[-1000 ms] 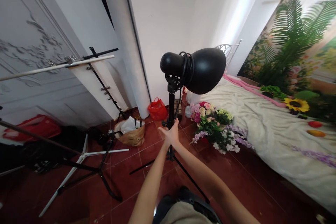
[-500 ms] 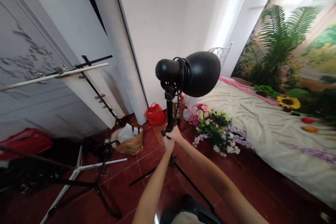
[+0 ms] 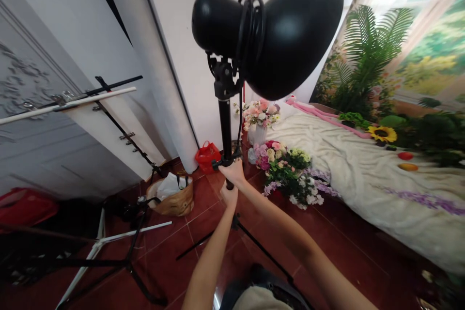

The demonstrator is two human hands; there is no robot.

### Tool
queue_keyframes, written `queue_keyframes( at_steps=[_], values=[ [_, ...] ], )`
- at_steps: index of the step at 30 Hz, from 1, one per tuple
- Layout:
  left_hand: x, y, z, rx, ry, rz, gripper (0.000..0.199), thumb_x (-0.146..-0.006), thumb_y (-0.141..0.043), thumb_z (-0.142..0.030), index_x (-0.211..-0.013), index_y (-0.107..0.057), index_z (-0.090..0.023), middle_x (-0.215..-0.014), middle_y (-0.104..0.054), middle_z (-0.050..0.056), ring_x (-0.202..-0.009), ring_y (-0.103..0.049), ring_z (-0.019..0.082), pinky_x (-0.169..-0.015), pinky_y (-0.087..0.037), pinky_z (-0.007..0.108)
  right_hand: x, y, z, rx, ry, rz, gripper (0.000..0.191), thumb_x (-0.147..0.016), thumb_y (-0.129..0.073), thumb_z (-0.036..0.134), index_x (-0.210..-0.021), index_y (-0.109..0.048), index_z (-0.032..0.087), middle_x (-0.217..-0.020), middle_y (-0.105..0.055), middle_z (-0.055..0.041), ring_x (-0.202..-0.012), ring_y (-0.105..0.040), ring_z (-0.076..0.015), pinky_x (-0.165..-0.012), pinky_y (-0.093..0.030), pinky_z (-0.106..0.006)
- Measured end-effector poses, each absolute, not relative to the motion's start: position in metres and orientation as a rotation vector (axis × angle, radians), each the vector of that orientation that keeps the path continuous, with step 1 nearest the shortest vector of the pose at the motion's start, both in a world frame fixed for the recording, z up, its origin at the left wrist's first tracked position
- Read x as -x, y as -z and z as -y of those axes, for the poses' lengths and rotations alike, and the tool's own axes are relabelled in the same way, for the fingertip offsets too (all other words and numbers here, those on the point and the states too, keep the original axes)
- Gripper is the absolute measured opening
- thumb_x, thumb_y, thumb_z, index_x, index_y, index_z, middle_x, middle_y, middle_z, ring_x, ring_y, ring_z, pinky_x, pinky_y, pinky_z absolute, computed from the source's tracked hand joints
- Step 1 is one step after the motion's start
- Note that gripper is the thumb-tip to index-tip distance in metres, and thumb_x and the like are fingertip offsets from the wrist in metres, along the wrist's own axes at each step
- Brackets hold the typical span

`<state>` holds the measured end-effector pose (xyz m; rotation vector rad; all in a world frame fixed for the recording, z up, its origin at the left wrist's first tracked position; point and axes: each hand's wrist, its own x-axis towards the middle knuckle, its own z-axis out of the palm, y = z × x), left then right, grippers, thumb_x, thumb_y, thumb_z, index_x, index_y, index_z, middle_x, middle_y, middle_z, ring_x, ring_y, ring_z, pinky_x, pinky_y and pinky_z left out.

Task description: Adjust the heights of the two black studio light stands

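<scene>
A black studio lamp (image 3: 294,38) with a coiled cable round its neck stands on top of a black light stand (image 3: 225,128). My right hand (image 3: 233,172) is closed round the pole at the collar with the knob. Just below it, my left hand (image 3: 229,194) is wrapped round the lower part of the same pole. Beneath my hands the stand's legs (image 3: 259,248) spread over the red tiled floor (image 3: 203,210).
Flower bunches (image 3: 278,160) lie beside a bed with a cream blanket (image 3: 348,169) on the right. A red bag (image 3: 208,155) and woven basket (image 3: 176,201) stand ahead. Another stand with a white bar (image 3: 69,105) is at the left.
The lamp has risen and come closer, looking larger. My right hand has moved up with the upper pole, and a gap now shows between my hands. The view has shifted slightly right.
</scene>
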<state>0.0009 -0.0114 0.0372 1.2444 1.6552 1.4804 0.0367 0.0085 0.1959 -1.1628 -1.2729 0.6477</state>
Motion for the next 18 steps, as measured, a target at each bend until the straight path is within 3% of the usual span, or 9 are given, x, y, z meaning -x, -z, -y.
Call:
queue_keyframes(
  at_steps=[6,13,15,18],
  values=[
    [-0.009,-0.051,-0.001,-1.210,-1.578,-1.472,0.016,-0.065,-0.063,-0.030,-0.061,-0.062,-0.015,-0.058,-0.065,0.007,-0.054,-0.062,0.018,-0.055,-0.047,0.025,-0.058,-0.231,-0.018,0.965,-0.652,1.529,0.010,-0.054,-0.050,0.021,-0.063,-0.048,0.019,-0.063,-0.054,0.0022,-0.064,-0.052,-0.0129,-0.066,-0.047,-0.024],
    [-0.012,-0.042,-0.010,-1.186,-1.623,-1.593,0.027,-0.063,-0.062,-0.036,-0.048,-0.055,-0.014,-0.050,-0.058,0.005,-0.048,-0.055,0.015,-0.047,-0.040,0.023,-0.066,-0.228,-0.022,0.923,-0.646,1.671,0.008,-0.059,-0.054,0.018,-0.066,-0.050,0.018,-0.063,-0.053,0.0030,-0.064,-0.053,-0.0127,-0.069,-0.048,-0.025],
    [-0.014,-0.038,-0.011,-1.168,-1.643,-1.613,0.025,-0.062,-0.062,-0.033,-0.048,-0.053,-0.015,-0.049,-0.056,0.004,-0.047,-0.053,0.014,-0.047,-0.039,0.023,-0.073,-0.226,-0.015,0.950,-0.615,1.704,0.011,-0.064,-0.059,0.022,-0.073,-0.056,0.016,-0.070,-0.058,0.0008,-0.071,-0.057,-0.0151,-0.075,-0.048,-0.027],
    [-0.015,-0.033,-0.013,-1.142,-1.634,-1.608,0.022,-0.060,-0.060,-0.031,-0.047,-0.051,-0.015,-0.048,-0.053,0.002,-0.046,-0.049,0.012,-0.045,-0.037,0.022,-0.092,-0.211,0.003,0.920,-0.614,1.730,0.037,-0.071,-0.064,0.032,-0.103,-0.057,0.016,-0.098,-0.063,-0.0050,-0.094,-0.060,-0.0192,-0.084,-0.048,-0.031]
  ],
)
